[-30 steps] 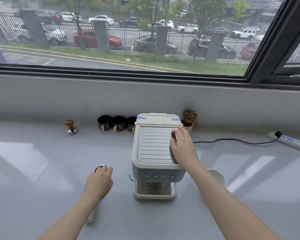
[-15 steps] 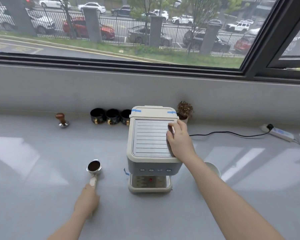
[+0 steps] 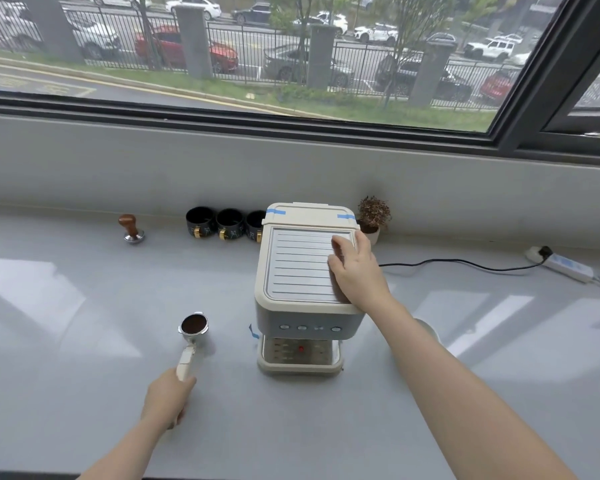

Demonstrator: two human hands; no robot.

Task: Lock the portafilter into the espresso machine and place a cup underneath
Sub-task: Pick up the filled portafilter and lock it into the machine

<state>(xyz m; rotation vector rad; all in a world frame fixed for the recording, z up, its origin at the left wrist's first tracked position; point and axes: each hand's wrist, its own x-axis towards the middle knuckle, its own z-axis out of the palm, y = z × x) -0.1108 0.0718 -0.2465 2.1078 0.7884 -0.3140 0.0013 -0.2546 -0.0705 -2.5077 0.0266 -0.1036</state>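
Left hand (image 3: 167,398) still grasping portafilter (image 3: 192,336) handle, unmoved, right hand (image 3: 355,271) still flat on espresso machine (image 3: 302,271)

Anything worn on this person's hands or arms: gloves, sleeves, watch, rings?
Nothing that shows. The left hand and right hand are bare, without gloves, and both forearms are uncovered to the frame edge: no sleeve, watch or bracelet in view. No rings are visible.

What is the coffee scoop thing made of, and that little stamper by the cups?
The portafilter looks like shiny metal at the basket, since its rim glints, with a matte cream handle, probably plastic. The tamper seems to have a polished brown wooden knob, though it could be plastic, on a mirror-bright metal base.
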